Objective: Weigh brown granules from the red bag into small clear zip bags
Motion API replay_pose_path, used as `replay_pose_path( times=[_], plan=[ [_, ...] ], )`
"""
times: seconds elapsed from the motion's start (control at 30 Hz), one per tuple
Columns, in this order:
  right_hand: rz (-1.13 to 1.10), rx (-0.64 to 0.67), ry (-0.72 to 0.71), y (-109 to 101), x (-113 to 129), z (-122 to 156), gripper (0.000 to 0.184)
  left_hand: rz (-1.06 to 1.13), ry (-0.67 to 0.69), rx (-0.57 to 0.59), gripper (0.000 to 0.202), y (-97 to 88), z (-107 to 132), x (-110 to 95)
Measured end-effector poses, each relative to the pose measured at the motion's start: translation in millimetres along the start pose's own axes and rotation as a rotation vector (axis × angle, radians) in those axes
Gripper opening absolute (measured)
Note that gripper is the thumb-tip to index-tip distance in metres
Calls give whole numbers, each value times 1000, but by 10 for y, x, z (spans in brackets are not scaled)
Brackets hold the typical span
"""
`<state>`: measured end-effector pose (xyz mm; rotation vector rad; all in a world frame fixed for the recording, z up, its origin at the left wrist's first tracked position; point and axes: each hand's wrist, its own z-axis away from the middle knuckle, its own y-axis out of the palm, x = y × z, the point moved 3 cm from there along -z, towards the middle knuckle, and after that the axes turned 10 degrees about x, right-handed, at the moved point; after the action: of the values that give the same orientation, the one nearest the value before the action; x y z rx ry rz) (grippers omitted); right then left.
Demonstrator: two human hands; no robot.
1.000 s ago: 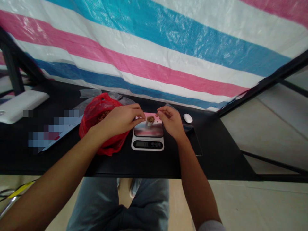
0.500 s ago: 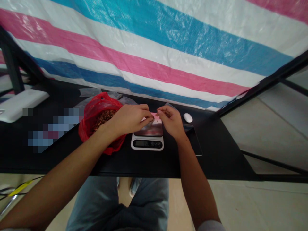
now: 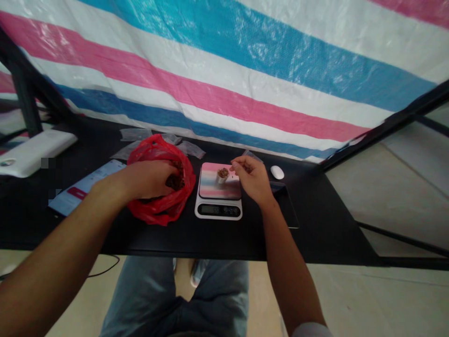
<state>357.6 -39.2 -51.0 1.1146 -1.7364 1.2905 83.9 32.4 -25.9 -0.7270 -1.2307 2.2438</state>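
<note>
Your left hand (image 3: pixel 149 180) sits curled in the mouth of the red bag (image 3: pixel 162 208), its fingers among the brown pieces (image 3: pixel 175 182); they hide whatever lies inside the curl, so you can't tell from here whether they have hold of any. The bag slumps open on the desk (image 3: pixel 315 224) just beside the scale (image 3: pixel 218 210), which seems to keep the short reach between the pieces and the platform. Your right hand (image 3: pixel 252 180) hangs above the desk at the scale's right edge, thumb and fingers drawn into a tight pinch close to the cup (image 3: pixel 221 178). Whether that pinch holds a piece is too small to tell. The small white cup stands upright near the middle of the platform, topped with brown pieces and touched by neither hand, so the display can likely read its load undisturbed. Clear bags (image 3: pixel 135 134) lie flat behind the red bag, and the mouse (image 3: pixel 277 172) rests off to your right, apart from the scale.
</note>
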Motion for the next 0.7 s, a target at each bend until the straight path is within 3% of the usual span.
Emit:
replay_pose_path(
  times=[0.23, 0.5, 0.7],
  plan=[
    [-11, 3, 8, 1, -27, -4, 19, 33, 116, -64, 28, 88, -88, 14],
    [-28, -52, -1, -57, 10, -10, 19, 151, 263, -138, 27, -88, 37, 16],
    [-64, -276, -61, -192, 87, -1, 30, 249, 318, -152, 30, -169, 89, -58]
  ],
)
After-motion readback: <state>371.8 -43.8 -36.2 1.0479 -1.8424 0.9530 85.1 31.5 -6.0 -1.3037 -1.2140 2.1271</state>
